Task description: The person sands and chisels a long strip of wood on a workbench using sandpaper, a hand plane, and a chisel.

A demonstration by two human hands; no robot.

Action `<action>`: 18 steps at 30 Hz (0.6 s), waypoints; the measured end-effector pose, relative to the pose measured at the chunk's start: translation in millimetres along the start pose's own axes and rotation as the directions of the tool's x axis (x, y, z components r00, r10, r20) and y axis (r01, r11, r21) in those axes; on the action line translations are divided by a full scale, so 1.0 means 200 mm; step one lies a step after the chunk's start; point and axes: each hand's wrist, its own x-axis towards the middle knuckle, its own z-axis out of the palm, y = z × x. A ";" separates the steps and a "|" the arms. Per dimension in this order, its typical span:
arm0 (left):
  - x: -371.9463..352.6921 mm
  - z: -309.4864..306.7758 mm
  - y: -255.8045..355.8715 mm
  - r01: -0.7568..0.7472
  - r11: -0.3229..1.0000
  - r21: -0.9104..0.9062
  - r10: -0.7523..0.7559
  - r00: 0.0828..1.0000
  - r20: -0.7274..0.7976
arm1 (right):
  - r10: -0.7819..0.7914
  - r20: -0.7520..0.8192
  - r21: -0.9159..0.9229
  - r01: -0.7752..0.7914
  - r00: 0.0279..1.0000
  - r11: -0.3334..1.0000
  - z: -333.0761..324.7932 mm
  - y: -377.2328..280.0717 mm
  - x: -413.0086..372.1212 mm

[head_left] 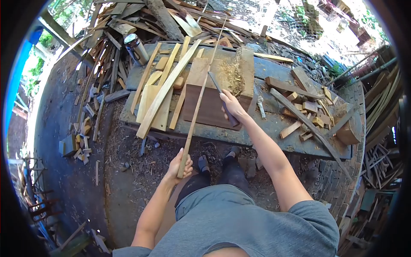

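My left hand [179, 166] is closed around the near end of a long thin wooden stick [197, 107]. The stick slants up and away across the top of a large wooden block [209, 107] on the workbench. In my right hand [232, 106] is a knife [215, 82] with a dark blade and a long dark handle, its fingers wrapped round it. The blade points away from me, its tip right at the stick over the block. Wood shavings [233, 70] lie on the block's far part.
Several pale wooden strips [169, 88] lie on the workbench [267, 124] at left, near a steel flask [137, 50]. Offcuts [310, 107] and a long dark bar [306, 126] lie at right. Scrap wood [145, 19] is heaped behind; more offcuts [83, 132] litter the ground.
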 end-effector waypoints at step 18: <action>-0.69 -0.66 -0.30 0.137 0.991 -0.006 -0.135 0.967 -0.214 | -0.577 0.301 -0.755 0.560 0.759 0.343 0.18 -0.14 0.42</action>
